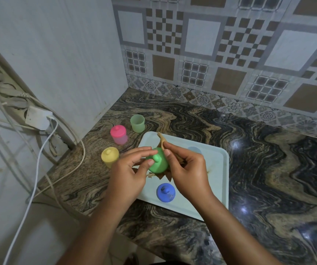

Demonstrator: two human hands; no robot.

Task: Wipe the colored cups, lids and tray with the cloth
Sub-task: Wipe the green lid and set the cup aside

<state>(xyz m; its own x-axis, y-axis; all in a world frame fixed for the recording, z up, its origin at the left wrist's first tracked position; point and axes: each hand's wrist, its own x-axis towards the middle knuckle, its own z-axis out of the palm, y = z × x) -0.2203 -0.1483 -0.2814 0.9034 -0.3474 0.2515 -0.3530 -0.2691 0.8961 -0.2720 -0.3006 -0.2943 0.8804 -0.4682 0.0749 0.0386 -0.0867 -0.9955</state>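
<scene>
**Green lid between two grips, cloth on its right side**

Head view.

- Green lid: held up over the left part of the tray. Whether it touches the tray cannot be told. Its knob faces the person, so its axis runs far to near, tilted upward.
- Left grip: pinches the lid from the left, thumb beside the knob and fingers curled over the far rim.
- Right grip: closed round the cloth, thumb pressing it against the lid's right edge. One tail of cloth stands up behind the lid and more hangs beneath it.
- Governing relation: the lid sits between the grips, holder to the left and cloth to the right, both equally near. Reaching the unwiped face probably calls for turning the lid about its knob axis in the left grip while the right one rubs.
- Blue lid: on the tray, knob up, just below the right grip.
- Green cup: uncovered, on the table beyond the tray's far-left corner.
- Pink cup and yellow cup: lidded, on the table left of the tray.
</scene>
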